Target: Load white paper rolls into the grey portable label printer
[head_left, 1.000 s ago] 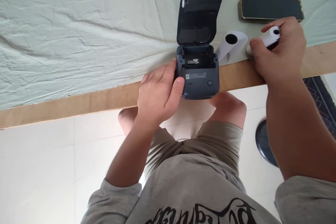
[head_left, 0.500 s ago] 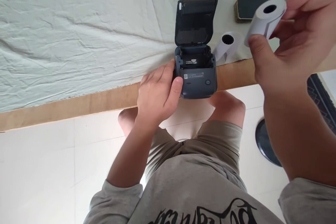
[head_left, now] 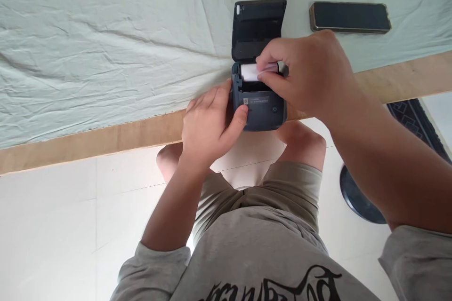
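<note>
A small dark blue receipt printer [head_left: 262, 116] stands at the table's front edge with its black lid [head_left: 257, 28] raised. My left hand [head_left: 210, 122] grips the printer's left side, fingers along the side and thumb on the front of its top. Inside the paper compartment lies a white paper roll [head_left: 248, 72], lying across it. My right hand [head_left: 310, 73] reaches in from the right, thumb and fingers pinched on the roll's paper. The compartment's right end is partly hidden by that hand.
A phone-like dark slab [head_left: 349, 16] lies on the pale green cloth [head_left: 141, 47] behind my right hand. The table has a bare wooden edge [head_left: 106, 129]. Below on the floor are a round black object [head_left: 358, 195] and a dark patterned mat [head_left: 416, 122].
My right hand has moved left, bringing the paper roll from beside the phone into the printer. The second roll beside the printer is now out of sight. My left hand stays on the printer.
</note>
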The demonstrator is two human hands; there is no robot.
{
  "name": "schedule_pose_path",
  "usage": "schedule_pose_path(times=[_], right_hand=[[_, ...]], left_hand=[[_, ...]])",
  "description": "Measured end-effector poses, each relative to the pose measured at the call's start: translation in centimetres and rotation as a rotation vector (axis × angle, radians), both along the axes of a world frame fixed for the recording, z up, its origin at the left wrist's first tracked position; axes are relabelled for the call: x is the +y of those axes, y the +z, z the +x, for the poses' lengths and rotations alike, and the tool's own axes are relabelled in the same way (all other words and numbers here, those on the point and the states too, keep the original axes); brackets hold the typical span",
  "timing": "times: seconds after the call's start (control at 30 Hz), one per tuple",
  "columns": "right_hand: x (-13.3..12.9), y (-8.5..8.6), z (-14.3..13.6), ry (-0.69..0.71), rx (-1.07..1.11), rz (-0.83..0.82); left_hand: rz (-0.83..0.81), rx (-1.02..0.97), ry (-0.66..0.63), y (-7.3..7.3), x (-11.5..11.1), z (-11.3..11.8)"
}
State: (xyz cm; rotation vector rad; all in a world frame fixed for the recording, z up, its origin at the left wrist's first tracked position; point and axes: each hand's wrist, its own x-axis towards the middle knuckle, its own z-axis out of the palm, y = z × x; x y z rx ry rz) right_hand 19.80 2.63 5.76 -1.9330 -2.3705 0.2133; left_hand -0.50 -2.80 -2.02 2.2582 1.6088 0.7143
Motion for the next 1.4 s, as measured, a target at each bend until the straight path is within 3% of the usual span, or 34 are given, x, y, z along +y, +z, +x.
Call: schedule_pose_path(times=[0.23, 0.5, 0.57, 0.67, 0.73, 0.8, 1.03, 1.2, 1.4], right_hand=[[-2.1, -1.1, 0.5, 0.013, 0.117, 0.136], [-4.3, -5.0, 1.5, 0.093, 0.271, 0.24], [-4.4, -6.3, 1.6, 0.103, 0.292, 0.375], [-3.9, -8.1, 1.6, 0.207, 0.374, 0.706], [-3.5, -8.9, 1.6, 0.31, 0.445, 0.905], [-3.1, -9.2, 1.5, 0.37, 0.493, 0.995], [-2.8, -9.3, 2.0, 0.452, 0.498, 1.015], [-3.7, -10.2, 2.4, 0.379, 0.481, 0.851], [-3.5, -7.9, 3.2, 0.323, 0.499, 0.783]], left_hand=[[-0.002, 0.006, -0.009, 0.0, 0.0, 0.0], [-0.075, -0.108, -0.005, 1.3, 0.6, -0.1], [-0.095, -0.188, 0.004, 1.5, 1.1, -0.1], [-0.059, -0.296, -0.002, 1.1, 2.1, 0.2], [-0.076, -0.315, -0.024, 0.7, 2.7, 0.5], [-0.083, -0.302, -0.047, 0.2, 3.1, 0.8], [-0.108, -0.312, -0.037, -0.2, 3.4, 1.2], [-0.103, -0.318, -0.066, 0.0, 3.4, 1.1], [-0.127, -0.296, -0.075, 0.1, 3.2, 1.1]])
